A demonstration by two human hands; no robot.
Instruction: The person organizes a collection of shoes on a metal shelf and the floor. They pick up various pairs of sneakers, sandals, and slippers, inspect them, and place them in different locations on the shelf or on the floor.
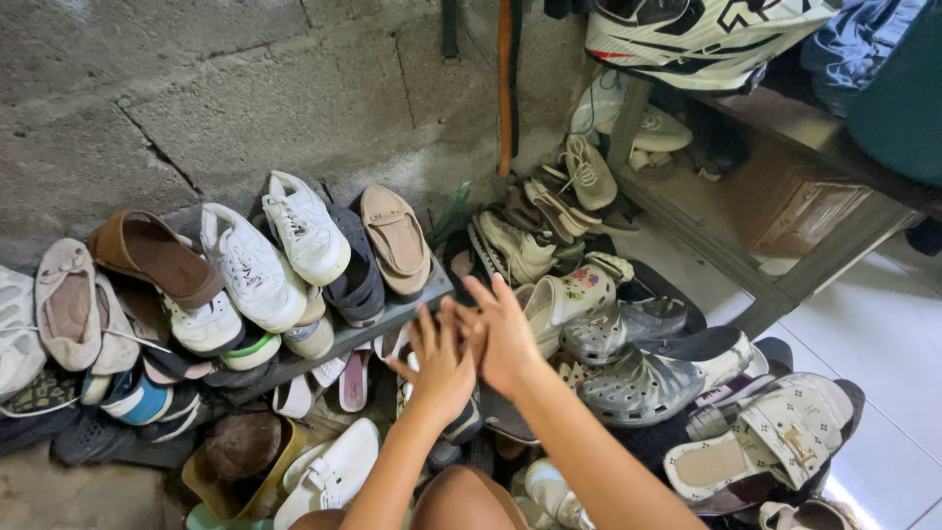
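Presently both hands are raised together over the middle of a large heap of footwear. The left hand is seen from the back, fingers spread and pointing up toward the shelf; it grips nothing visible. The right hand lies just beside it, overlapping at the thumb side, fingers likewise extended and loosely fanned. Neither hand closes on an item; whether the palms press against anything beneath cannot be told from this view.

Nearest item: the grey shelf board, whose right end sits directly ahead of the fingertips, close to them but contact is not confirmed. On that board stand a tan slip-on shoe, a dark clog and two white sneakers, all tilted with toes upward against the concrete block wall.

Right of the hands lie a cream floral clog and a grey perforated clog, both near the right hand yet apart from it. Below the left hand a white strapped sandal rests on the pile. A beige buckled slide lies well apart at the right, on the white tiled floor.
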